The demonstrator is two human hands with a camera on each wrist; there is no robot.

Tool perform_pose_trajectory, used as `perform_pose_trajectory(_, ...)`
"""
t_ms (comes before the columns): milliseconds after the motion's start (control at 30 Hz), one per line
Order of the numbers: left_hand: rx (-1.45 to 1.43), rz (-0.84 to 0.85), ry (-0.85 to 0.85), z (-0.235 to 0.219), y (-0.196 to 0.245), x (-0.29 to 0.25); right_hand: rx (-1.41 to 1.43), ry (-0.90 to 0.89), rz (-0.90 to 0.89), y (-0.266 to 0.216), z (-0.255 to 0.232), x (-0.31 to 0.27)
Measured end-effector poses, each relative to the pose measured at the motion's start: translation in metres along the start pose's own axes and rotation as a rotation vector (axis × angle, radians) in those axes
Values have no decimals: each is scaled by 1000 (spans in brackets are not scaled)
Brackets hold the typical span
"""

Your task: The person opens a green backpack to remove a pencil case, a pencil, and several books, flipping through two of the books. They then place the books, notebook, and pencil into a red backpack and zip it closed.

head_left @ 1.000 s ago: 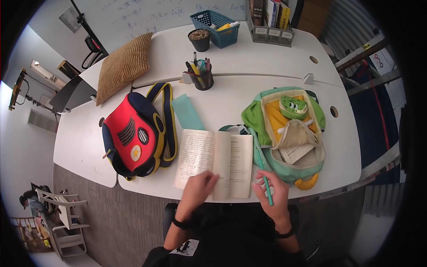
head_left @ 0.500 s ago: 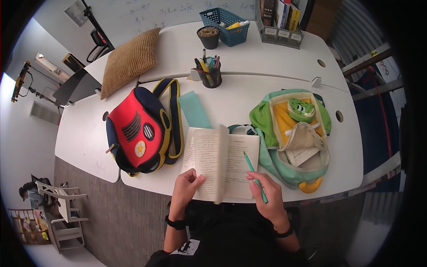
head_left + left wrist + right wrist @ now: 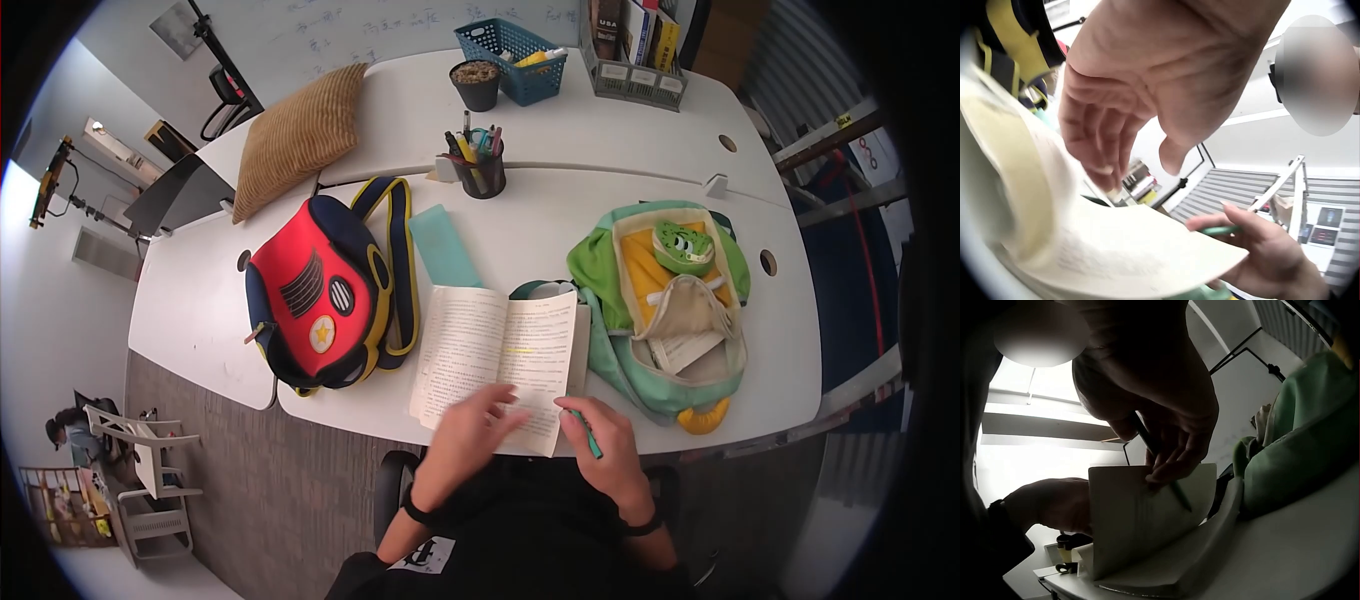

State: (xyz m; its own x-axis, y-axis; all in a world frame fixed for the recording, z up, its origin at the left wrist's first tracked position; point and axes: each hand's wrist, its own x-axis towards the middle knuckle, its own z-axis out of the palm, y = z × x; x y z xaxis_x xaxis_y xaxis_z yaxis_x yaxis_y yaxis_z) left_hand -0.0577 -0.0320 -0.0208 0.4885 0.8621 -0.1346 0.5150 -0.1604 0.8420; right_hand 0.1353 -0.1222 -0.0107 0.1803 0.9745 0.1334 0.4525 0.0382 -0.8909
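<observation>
An open book [image 3: 462,345] of printed text lies at the table's front edge, with a yellow highlighted line on its right-hand page [image 3: 537,365]. That page is raised off the ones beneath. My left hand [image 3: 468,435] hovers over the book's lower middle, fingers loosely bent and holding nothing. At the page's lower right edge, my right hand [image 3: 608,450] holds a green pencil [image 3: 594,443], fingertips right at the paper. The right wrist view shows the pencil [image 3: 1180,497] slanting down across the upright page [image 3: 1129,519]. In the left wrist view the page [image 3: 1147,250] curves up below my left hand [image 3: 1147,81].
To the left sits a red and navy backpack [image 3: 310,285], to the right an open green backpack [image 3: 610,290] with a green pouch [image 3: 683,247]. Behind the book are a teal case [image 3: 445,245], a pen holder [image 3: 483,175], a potted plant [image 3: 476,88], a blue basket [image 3: 530,80] and a cushion [image 3: 300,135].
A leaf standing midway has gone over to the left. My left hand moved left with it, then back right over the book. The right page is now raised, hiding the pencil's tip from the head view.
</observation>
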Motion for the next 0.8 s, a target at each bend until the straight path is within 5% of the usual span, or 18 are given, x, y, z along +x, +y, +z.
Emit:
perform_pose_trajectory(133,158,52,-158,18,16,-4,7,-44,-24,-5,-1,0)
perform_pose_trajectory(267,190,122,-106,24,1,-4,5,-68,-47,-2,0,-1)
perform_pose_trajectory(800,176,-218,-126,1,-14,1,-8,-72,-1,0,3,2)
